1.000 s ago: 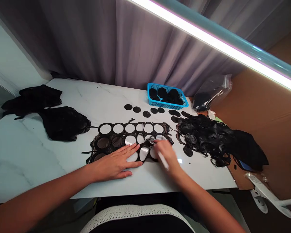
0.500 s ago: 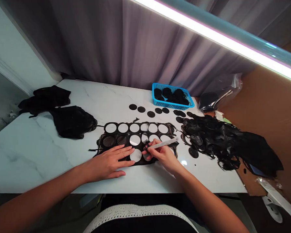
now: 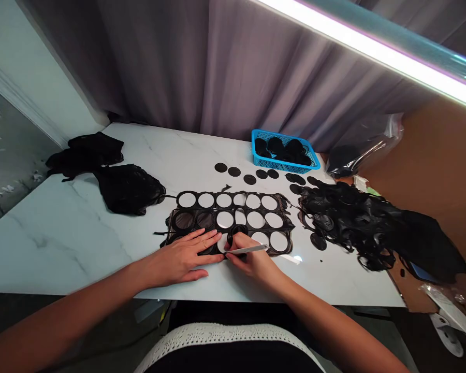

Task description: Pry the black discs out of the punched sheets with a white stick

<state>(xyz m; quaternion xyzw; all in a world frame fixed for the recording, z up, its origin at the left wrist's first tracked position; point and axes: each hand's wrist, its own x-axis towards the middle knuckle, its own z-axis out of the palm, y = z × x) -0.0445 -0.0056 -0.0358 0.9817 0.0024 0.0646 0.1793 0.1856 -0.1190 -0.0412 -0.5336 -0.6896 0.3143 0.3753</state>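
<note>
A black sheet (image 3: 247,210) with rows of round cut-outs lies on the white marbled table (image 3: 81,238). White shows through most rounds; two at the left of the middle row are dark. My left hand (image 3: 188,254) rests flat on the sheet's lower left, fingers stretched out. In my right hand (image 3: 256,259) is a slim light-grey tool (image 3: 252,249), gripped between thumb and fingers, its tip down at the bottom row by my left fingertips. Dark curled strips (image 3: 238,230) gather by my right fingers; whether they are held too is unclear.
Loose black discs (image 3: 234,171) lie behind the sheet. Further back stands a blue basket (image 3: 285,165) of black discs. A heap of black scraps (image 3: 349,215) fills the right side, near a clear plastic bag (image 3: 367,145). Black pieces (image 3: 128,189) lie at left.
My right hand has moved down and left to the bottom row, bringing the tool's tip near my left fingers. My left hand stays flat on the sheet. The whole view has shifted slightly.
</note>
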